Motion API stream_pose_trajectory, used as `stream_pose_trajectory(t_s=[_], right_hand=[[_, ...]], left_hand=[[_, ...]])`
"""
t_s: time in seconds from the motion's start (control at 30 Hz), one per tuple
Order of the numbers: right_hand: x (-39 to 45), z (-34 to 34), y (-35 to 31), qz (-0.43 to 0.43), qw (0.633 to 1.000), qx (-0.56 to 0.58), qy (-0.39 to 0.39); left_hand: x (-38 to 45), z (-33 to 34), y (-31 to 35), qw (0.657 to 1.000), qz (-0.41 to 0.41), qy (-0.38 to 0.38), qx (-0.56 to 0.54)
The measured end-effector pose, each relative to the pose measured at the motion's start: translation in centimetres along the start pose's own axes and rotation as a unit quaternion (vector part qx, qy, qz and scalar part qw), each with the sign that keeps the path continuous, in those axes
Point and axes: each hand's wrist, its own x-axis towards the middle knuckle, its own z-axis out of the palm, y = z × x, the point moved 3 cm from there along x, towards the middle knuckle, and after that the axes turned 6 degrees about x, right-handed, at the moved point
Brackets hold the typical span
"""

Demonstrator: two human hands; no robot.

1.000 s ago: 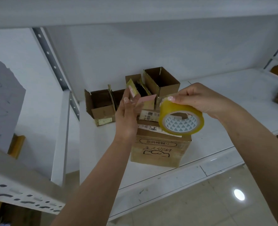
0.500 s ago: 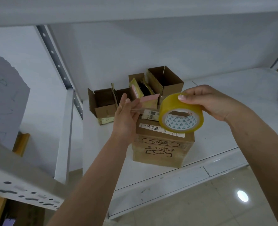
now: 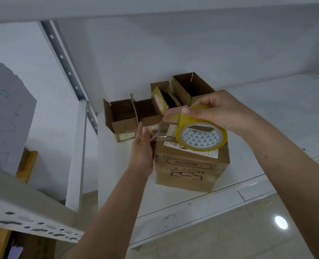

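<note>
Right hand: the right hand (image 3: 218,114), right of centre in the frame, has its fingers curled over the top edge of a roll of yellowish clear packing tape (image 3: 199,140) and grips it, with the roll's open core turned towards the camera.
Tape roll: it is held up in front of and just above the top of a closed brown cardboard box (image 3: 190,171), at the centre of the picture.
Left hand: the left hand (image 3: 142,152), left of the roll, stands with its fingers pointing up and pinches the free end of a strip of clear tape (image 3: 160,130) between thumb and fingers.
Strip: it runs taut from the roll leftwards to the left hand, above the box's upper left corner; whether it touches the cardboard I cannot tell.
Closed box: it sits near the front edge of a white metal shelf (image 3: 267,109), with black printed characters on its front face and a white printed label (image 3: 209,153) on its top, partly hidden by the roll.
Behind the box: a low open brown carton (image 3: 120,118) sits to the upper left and a taller open brown carton (image 3: 190,88) at upper centre, with further open cartons between them.
Left edge: a grey perforated steel upright (image 3: 65,58) slants down from the upper left.
Lower right: a pale tiled floor (image 3: 220,236) carries a bright round light reflection (image 3: 281,222).
</note>
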Motion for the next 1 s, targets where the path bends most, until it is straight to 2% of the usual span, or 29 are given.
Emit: stream_pose_trajectory(t_s=[0.17,0.3,0.47,0.53,0.63,0.77,0.9,1.0], right_hand=[[0.2,0.2,0.1,-0.001,1.0,0.004,0.005],[0.2,0.2,0.4,-0.008,0.999,0.026,0.019],[0.0,0.3,0.7,-0.012,0.998,0.061,0.03],[-0.1,0.4,0.7,-0.017,0.997,0.067,0.027],[-0.1,0.5,0.9,-0.015,0.997,0.072,0.024],[0.2,0.3,1.0,-0.016,0.997,0.069,0.026],[0.3,0.2,1.1,-0.019,0.997,0.065,0.025],[0.4,0.2,1.1,-0.024,0.997,0.065,0.023]], left_hand=[[0.4,-0.1,-1.4,0.999,-0.052,0.002,0.008],[0.4,-0.1,-1.8,0.988,-0.136,-0.033,0.062],[0.0,-1.5,-4.1,0.975,-0.182,0.055,0.118],[-0.6,-1.6,-5.1,0.975,-0.192,0.037,0.108],[-0.1,-1.7,-4.3,0.978,-0.148,0.048,0.138],[1.7,-1.6,-1.1,0.961,-0.032,0.071,0.265],[1.6,-0.9,-1.7,0.965,-0.048,0.005,0.258],[1.4,-1.3,-3.0,0.951,-0.042,-0.008,0.305]])
